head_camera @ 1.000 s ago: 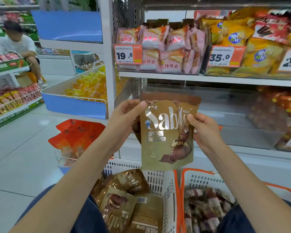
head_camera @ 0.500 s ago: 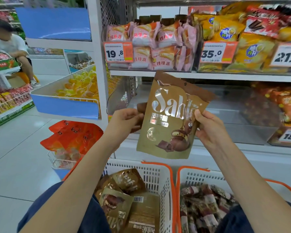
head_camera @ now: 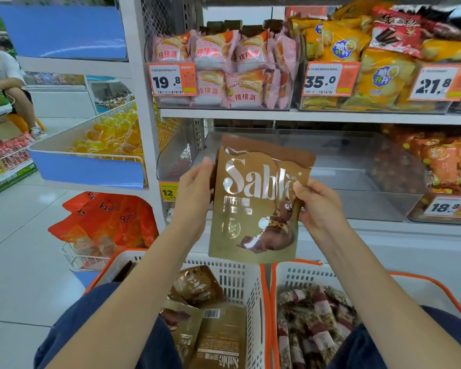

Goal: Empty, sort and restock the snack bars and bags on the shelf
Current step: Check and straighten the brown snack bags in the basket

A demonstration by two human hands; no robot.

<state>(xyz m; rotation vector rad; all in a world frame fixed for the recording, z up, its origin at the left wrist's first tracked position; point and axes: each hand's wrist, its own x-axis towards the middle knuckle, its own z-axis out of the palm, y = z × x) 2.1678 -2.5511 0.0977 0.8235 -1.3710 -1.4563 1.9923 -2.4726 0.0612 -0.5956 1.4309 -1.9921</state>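
Observation:
A gold and brown Sablé snack bag (head_camera: pixel 253 209) stands upright in front of the clear shelf bin (head_camera: pixel 330 166), which holds nothing I can see. My left hand (head_camera: pixel 194 193) grips its left edge, fingers behind the bag. My right hand (head_camera: pixel 317 203) pinches its right edge with the thumb on the front. Below, a white basket with orange rim (head_camera: pixel 240 270) holds several more Sablé bags (head_camera: pixel 216 328). A second white basket (head_camera: pixel 301 272) on the right holds several wrapped snack bars (head_camera: pixel 314 320).
The upper shelf carries pink pie packs (head_camera: pixel 224 67) and yellow chip bags (head_camera: pixel 370 70) behind price tags. Orange snack bags (head_camera: pixel 450 161) fill the bin to the right. Red bags (head_camera: pixel 109 219) sit in a floor basket at left. A person (head_camera: pixel 3 75) sits at the far left.
The Sablé bag has swung from a rightward tilt to nearly upright. My left hand has moved up along its left edge.

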